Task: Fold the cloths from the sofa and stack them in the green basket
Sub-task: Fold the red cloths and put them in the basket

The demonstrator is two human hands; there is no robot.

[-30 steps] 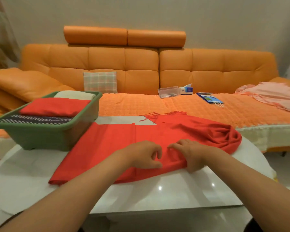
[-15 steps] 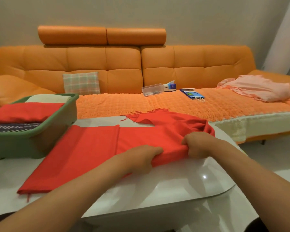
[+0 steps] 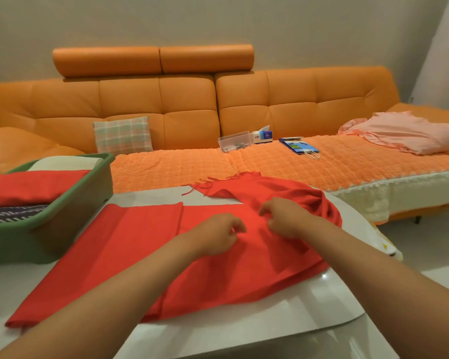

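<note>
A long red fringed cloth (image 3: pixel 145 244) lies spread across the white table (image 3: pixel 257 330), its right part still rumpled. My left hand (image 3: pixel 218 235) and my right hand (image 3: pixel 285 218) sit close together on the middle of it, fingers curled and pinching the fabric. The green basket (image 3: pixel 62 203) stands at the table's left end. It holds a folded red cloth (image 3: pixel 31 186), a dark striped cloth (image 3: pixel 5 215) and a cream cloth (image 3: pixel 65 161). A crumpled pink cloth (image 3: pixel 410 136) lies on the right of the orange sofa (image 3: pixel 187 99).
On the sofa seat are a plaid cushion (image 3: pixel 122 134), a clear plastic box (image 3: pixel 233 142), a tissue box (image 3: pixel 263 134) and a blue packet (image 3: pixel 298 146). The table's rounded edge curves away on the right, with pale floor beyond.
My hands held the bunched near edge of the red cloth half a second ago. They now sit further in on its middle, and the right part lies flatter and wider on the table.
</note>
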